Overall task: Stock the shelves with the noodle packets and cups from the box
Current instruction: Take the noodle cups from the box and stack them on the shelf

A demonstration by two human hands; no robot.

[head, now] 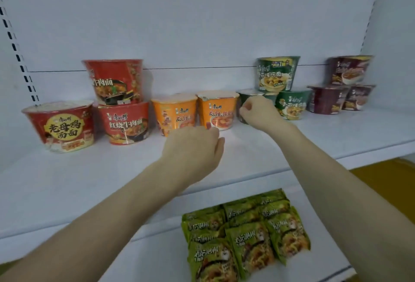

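Noodle cup (249, 93) in dark green, a tapered tub with glossy film wrap and a flat pale lid, stands on the white upper shelf (314, 138) between orange cups (175, 113) and lighter green cups (292, 104). From my end, the right hand (258, 113) is curled round its front. The left hand (193, 147) hovers loosely curled (holding nothing) before the orange cups. Crinkly green packets (247, 232) lie below.

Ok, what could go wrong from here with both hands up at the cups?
1. The right hand grips the lower green cup, which seems to help carry the top green cup. Shifting it could tip that one off.
2. The left hand is close in front of the orange cups. A careless move might knock one over.
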